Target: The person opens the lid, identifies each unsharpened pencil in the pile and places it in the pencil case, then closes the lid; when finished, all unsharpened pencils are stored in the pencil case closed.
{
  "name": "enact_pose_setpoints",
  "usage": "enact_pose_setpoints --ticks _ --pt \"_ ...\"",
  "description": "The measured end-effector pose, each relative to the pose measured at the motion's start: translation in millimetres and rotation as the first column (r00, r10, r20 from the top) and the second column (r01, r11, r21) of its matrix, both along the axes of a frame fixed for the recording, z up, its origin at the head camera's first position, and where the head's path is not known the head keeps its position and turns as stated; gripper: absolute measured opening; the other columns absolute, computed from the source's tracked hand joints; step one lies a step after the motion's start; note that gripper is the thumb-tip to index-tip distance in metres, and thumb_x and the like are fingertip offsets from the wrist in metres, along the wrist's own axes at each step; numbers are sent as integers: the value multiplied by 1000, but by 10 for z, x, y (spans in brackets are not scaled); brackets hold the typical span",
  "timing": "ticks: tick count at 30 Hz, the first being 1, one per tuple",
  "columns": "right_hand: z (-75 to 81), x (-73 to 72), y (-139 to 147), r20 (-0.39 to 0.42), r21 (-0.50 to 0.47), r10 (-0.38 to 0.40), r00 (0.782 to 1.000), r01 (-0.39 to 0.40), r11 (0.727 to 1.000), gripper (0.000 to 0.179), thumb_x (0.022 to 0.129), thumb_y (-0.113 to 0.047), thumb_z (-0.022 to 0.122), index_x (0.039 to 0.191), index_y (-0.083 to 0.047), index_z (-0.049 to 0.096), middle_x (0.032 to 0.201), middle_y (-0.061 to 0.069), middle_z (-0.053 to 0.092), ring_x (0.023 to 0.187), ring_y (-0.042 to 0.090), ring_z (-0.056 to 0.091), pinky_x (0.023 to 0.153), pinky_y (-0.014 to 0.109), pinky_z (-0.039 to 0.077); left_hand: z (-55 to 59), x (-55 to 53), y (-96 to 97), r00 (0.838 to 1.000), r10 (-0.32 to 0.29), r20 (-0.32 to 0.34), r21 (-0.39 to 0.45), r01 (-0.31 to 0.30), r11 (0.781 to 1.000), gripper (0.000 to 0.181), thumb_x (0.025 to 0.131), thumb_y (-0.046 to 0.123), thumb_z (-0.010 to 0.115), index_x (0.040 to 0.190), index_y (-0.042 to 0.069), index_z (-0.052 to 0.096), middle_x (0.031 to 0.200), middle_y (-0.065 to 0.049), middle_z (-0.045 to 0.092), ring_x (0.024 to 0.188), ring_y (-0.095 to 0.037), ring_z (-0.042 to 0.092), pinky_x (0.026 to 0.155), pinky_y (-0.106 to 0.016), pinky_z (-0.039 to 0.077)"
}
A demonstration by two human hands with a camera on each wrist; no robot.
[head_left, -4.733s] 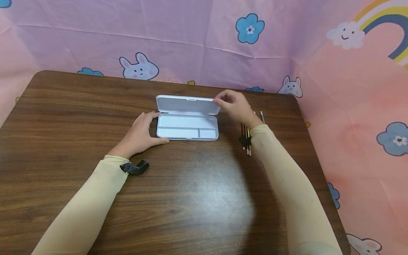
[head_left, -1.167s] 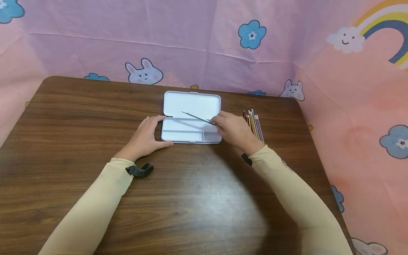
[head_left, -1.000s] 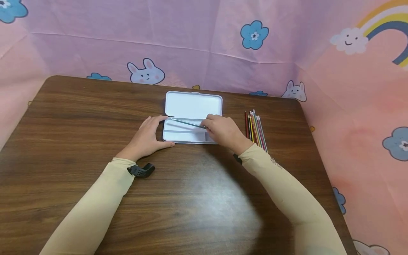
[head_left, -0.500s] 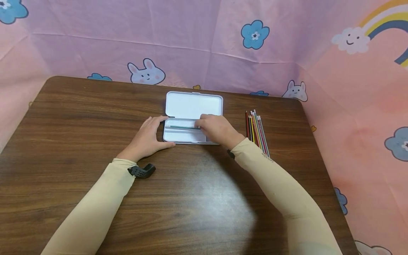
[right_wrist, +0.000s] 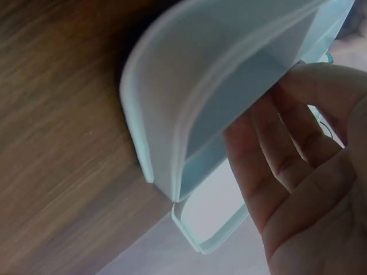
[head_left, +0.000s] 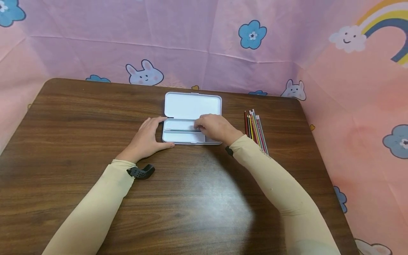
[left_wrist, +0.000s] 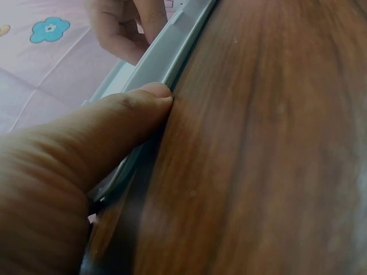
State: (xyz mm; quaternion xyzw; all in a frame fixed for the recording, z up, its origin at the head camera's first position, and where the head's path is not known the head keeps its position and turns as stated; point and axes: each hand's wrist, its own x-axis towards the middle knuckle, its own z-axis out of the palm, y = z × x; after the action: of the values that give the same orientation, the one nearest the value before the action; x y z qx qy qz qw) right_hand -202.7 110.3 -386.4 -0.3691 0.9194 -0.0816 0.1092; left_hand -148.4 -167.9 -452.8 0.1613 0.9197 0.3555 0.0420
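Note:
A white pencil case lies with its lid raised back on the wooden table. My left hand holds its left end, thumb at the front edge and fingers at the back corner. In the left wrist view, the thumb presses along the rim. A dark green pencil lies lengthwise in the case's back compartment, along the divider. My right hand reaches in from the right and pinches the pencil's right end, which the fingers hide. The right wrist view shows those fingers curled inside the case.
Several pencils lie in a loose bundle right of the case, partly behind the right sleeve. A patterned cloth hangs behind the table's far edge. Black straps sit at the wrists.
The right hand has brought the pencil leftward over the case and lowered it into the back compartment, then shifted it towards the divider. Earlier, the lid was tipped further back. The left hand keeps its place.

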Motion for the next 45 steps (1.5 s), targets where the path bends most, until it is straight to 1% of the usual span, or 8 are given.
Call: enact_pose_setpoints --ticks 6,10,15,18,23,25,28,45 --pt "100 90 216 -49 -38 -18 999 16 999 22 100 -16 67 120 -16 76 109 0 71 86 14 65 72 34 58 -29 7 -13 1000 -1 -3 -9 1 1000 102 82 50 86 160 9 33 164 -16 35 154 -36 26 130 -51 8" --pt "231 173 552 -71 -152 -63 995 51 987 22 97 -13 70 117 -8 75 105 4 70 86 18 67 73 35 59 -38 6 -16 1000 -13 -15 -30 12 999 103 83 51 85 161 9 32 164 -18 34 154 -37 25 131 -49 7" --pt "338 226 1147 -4 -265 -243 970 234 936 25 97 -11 70 120 -3 71 109 10 70 96 26 68 84 42 59 -46 12 -24 1000 -17 -22 -30 16 999 101 83 50 85 160 9 34 163 -19 36 154 -38 26 131 -50 7" --pt "326 242 1534 96 -285 -375 922 386 877 29 99 -11 68 126 -1 67 114 16 69 101 31 68 87 48 58 -51 17 -35 1000 -16 -22 -31 15 999 101 83 50 85 160 9 35 163 -19 36 154 -38 26 130 -50 7" --pt "220 285 2014 319 -238 -516 795 594 768 38 101 -14 66 135 1 59 122 22 66 104 34 67 85 44 59 -42 27 -60 1000 -16 -17 -35 16 999 102 82 52 85 160 9 34 164 -20 34 154 -40 24 130 -51 6" --pt "164 311 2119 387 -199 -539 748 639 743 41 102 -16 66 138 1 56 125 23 64 103 34 67 82 40 61 -39 28 -65 1000 -19 -15 -36 19 999 102 82 53 84 160 10 34 164 -20 33 155 -40 23 130 -51 6" --pt "82 351 2198 441 -164 -554 706 670 724 43 102 -17 66 139 2 54 127 24 62 102 34 68 80 38 64 -44 23 -63 999 -25 -20 -37 25 999 102 83 56 83 160 10 35 164 -19 34 155 -39 23 130 -51 6" --pt "-78 435 2217 405 -152 -591 698 688 709 36 101 -13 66 133 2 58 123 24 63 97 31 69 74 34 64 -45 -2 -20 999 -37 -34 -28 36 999 93 90 57 74 160 10 36 165 -18 34 155 -38 24 130 -51 7"
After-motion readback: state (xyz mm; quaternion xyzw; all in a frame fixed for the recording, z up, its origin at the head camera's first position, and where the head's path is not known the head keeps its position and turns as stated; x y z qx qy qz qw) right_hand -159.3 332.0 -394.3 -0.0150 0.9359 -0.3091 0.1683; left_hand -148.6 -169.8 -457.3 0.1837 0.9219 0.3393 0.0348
